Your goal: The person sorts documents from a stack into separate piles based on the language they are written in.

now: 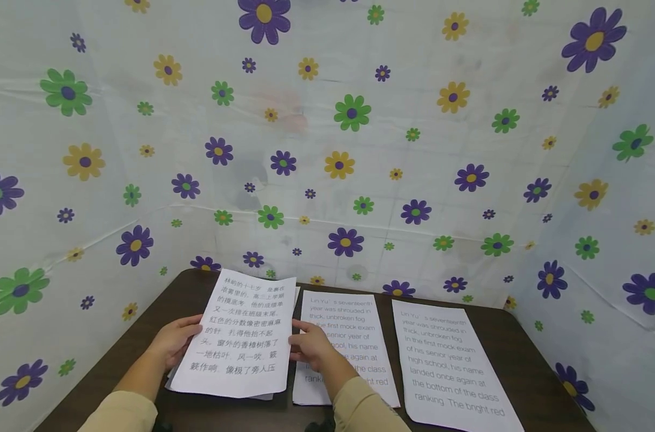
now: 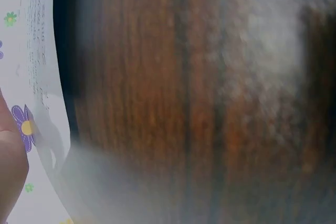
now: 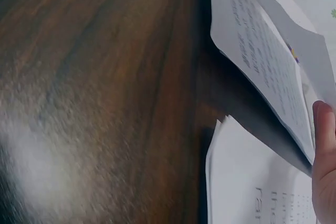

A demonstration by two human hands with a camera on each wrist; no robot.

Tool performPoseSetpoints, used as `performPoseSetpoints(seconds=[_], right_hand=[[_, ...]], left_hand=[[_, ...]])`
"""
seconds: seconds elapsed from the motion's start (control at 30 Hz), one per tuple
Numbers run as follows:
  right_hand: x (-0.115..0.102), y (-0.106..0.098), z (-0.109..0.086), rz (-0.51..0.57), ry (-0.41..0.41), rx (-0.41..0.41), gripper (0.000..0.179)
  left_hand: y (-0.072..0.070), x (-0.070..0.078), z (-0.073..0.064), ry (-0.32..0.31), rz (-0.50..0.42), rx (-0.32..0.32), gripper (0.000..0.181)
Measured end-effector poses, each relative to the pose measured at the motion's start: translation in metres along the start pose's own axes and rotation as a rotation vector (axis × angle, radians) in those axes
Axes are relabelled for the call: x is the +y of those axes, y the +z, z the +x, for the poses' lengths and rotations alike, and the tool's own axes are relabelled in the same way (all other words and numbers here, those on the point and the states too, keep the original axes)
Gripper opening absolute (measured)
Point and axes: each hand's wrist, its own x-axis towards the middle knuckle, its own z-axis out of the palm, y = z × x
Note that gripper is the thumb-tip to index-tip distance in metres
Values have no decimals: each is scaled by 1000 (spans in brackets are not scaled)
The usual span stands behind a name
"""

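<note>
A white sheet of paper [image 1: 241, 336] printed with Chinese characters is held by its two side edges, raised above other sheets. My left hand [image 1: 180, 339] grips the left edge, its thumb at the paper's face. On the opposite edge, my right hand [image 1: 312, 347] pinches the sheet. Beneath it, corners of further paper [image 1: 265, 396] show; most of that paper is hidden. The right wrist view shows the lifted sheet [image 3: 310, 51] bowed above another printed sheet [image 3: 257, 61], near my right thumb [image 3: 324, 129]. My left thumb [image 2: 11, 166] appears at the left wrist view's edge.
Right of the held sheet lies a stack of English-printed paper [image 1: 340, 324], partly covered by my right forearm. Farther right is another English-printed sheet [image 1: 448, 360]. All rest on a dark wooden table [image 1: 543, 384], with a flower-patterned curtain [image 1: 305, 138] behind and at both sides.
</note>
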Motion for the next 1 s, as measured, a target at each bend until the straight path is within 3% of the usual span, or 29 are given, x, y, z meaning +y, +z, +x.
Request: performPoseSetpoints(seconds=[0.57,1.0], right_hand=[[13,19,3,29,3,37,50],[12,20,0,-9,40,-21,47]], left_hand=[[5,-6,3,-49,90,177,51],[7,-10,6,-56,95,182,55]])
